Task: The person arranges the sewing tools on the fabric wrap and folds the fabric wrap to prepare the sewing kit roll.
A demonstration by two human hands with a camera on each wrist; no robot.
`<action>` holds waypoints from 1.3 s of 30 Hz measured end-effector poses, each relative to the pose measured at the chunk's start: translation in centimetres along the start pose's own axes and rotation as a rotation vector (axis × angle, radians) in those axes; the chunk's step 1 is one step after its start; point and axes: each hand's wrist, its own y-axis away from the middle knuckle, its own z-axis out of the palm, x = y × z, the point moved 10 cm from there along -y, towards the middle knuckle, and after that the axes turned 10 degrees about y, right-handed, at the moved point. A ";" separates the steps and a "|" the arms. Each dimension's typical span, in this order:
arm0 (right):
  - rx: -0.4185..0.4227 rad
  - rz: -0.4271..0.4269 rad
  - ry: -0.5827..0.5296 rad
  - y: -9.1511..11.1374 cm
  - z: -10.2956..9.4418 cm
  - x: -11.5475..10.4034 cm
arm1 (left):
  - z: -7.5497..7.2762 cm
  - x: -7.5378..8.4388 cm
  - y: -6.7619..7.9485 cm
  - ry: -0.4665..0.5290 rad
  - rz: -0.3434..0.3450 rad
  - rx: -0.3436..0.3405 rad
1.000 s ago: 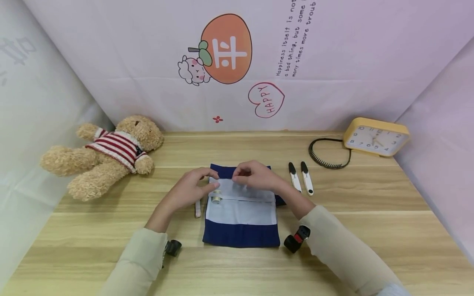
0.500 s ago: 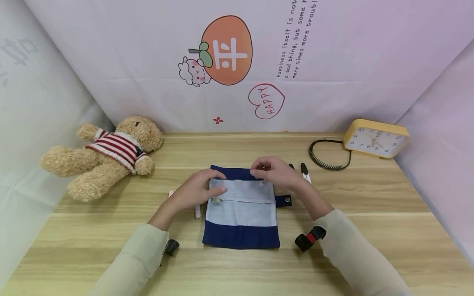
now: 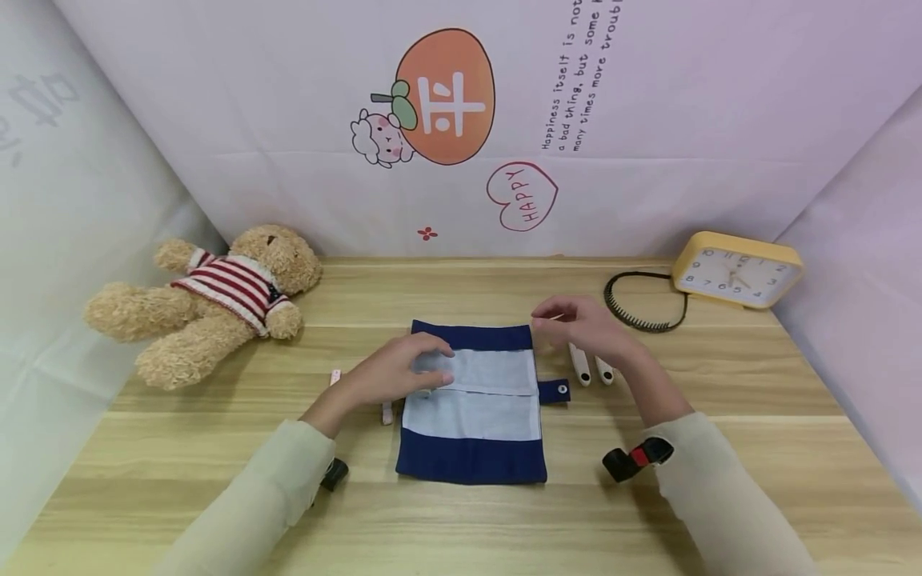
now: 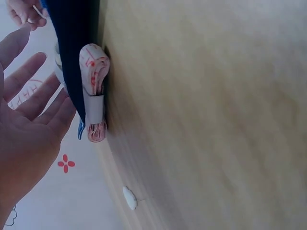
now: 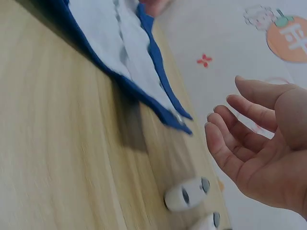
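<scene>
A navy fabric pouch (image 3: 471, 460) lies unfolded on the table, its pale grey inside with a pocket facing up. My left hand (image 3: 399, 368) hovers at the pouch's left side, fingers spread and curved, holding nothing visible. Beneath its thumb, a small spool (image 3: 425, 393) at the pocket is mostly hidden. My right hand (image 3: 587, 324) is just off the pouch's upper right corner, loosely bent; no held thing shows in the right wrist view. Under it lie two slim white tools (image 3: 580, 366), their black ends covered by the hand. A folded tape measure (image 4: 93, 93) rests beside the pouch's left edge.
A snap strap (image 3: 555, 391) sticks out from the pouch's right side. A teddy bear (image 3: 223, 292) lies at the back left. At the back right are a black toothed headband (image 3: 641, 322) and a yellow clock (image 3: 738, 270). White walls surround the table (image 3: 461, 528).
My right hand has moved right, from above the pouch to over the two white tools. My left hand has shifted slightly right, covering more of the spool. The pouch has stayed put.
</scene>
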 end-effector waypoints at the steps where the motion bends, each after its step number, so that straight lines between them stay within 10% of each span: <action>1: 0.002 0.007 -0.015 0.1 -0.3 0.3 | 0.1 -0.1 -0.1 -0.004 -0.004 -0.006; 28: 0.074 0.140 0.031 2.1 -5.5 6.7 | 1.0 -0.9 -0.8 -0.067 -0.035 -0.111; 39: -0.003 0.135 0.246 1.7 -4.9 7.4 | 0.8 -1.2 -0.9 -0.056 -0.051 -0.119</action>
